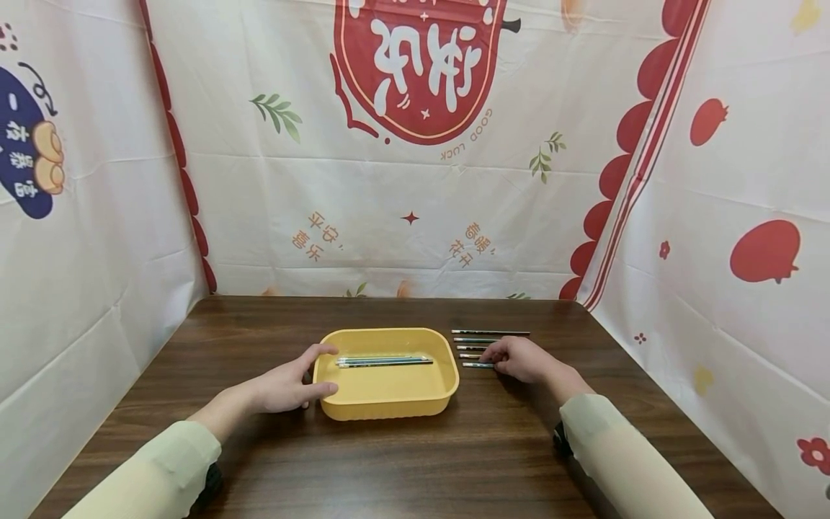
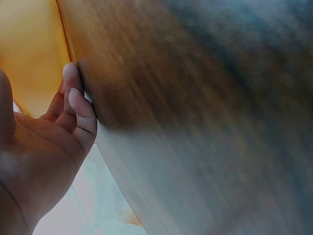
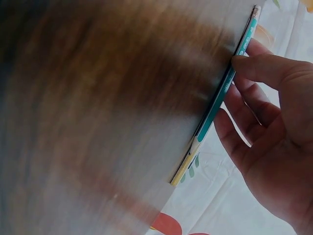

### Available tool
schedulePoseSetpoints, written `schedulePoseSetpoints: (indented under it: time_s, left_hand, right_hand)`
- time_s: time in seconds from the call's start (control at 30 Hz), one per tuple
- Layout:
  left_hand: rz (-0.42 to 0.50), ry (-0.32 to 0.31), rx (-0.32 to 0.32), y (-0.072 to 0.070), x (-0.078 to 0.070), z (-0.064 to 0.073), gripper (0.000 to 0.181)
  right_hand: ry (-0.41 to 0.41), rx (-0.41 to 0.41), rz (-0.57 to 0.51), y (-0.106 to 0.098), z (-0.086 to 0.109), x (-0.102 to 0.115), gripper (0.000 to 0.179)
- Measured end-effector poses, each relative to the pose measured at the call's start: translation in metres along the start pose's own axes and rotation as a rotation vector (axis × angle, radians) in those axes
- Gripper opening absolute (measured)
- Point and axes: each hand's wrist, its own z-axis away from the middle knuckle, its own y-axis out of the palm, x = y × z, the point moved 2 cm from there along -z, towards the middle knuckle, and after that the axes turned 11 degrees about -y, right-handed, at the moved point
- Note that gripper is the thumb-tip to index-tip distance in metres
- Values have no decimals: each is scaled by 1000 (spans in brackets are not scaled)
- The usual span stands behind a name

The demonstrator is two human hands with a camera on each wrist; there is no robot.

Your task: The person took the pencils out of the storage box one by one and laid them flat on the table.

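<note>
while the left hand (image 1: 284,388) spreads against the tray (image 1: 389,409), the right hand (image 1: 527,360) pinches a pencil (image 3: 213,108) between thumb and fingers.

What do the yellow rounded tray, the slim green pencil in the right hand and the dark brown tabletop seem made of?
Yellow rounded tray: probably moulded plastic, slight sheen; even colour, rounded corners.
Slim green pencil: apparently wood, smoothly painted; pale and bare at its sharpened end.
Dark brown tabletop: wood or wood-look laminate, satin-looking; streaked grain shows.
</note>
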Motion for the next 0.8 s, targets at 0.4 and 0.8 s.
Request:
schedulePoseSetpoints:
  time_s: [0.4,0.8]
  left_hand:
    - [-4,14,3,0,-1,0,76]
    - [-13,-10,-4,-1,-2,1,76]
  right_hand:
    - [-11,3,9,0,1,2,29]
    - [-20,1,17,0,1,3,28]
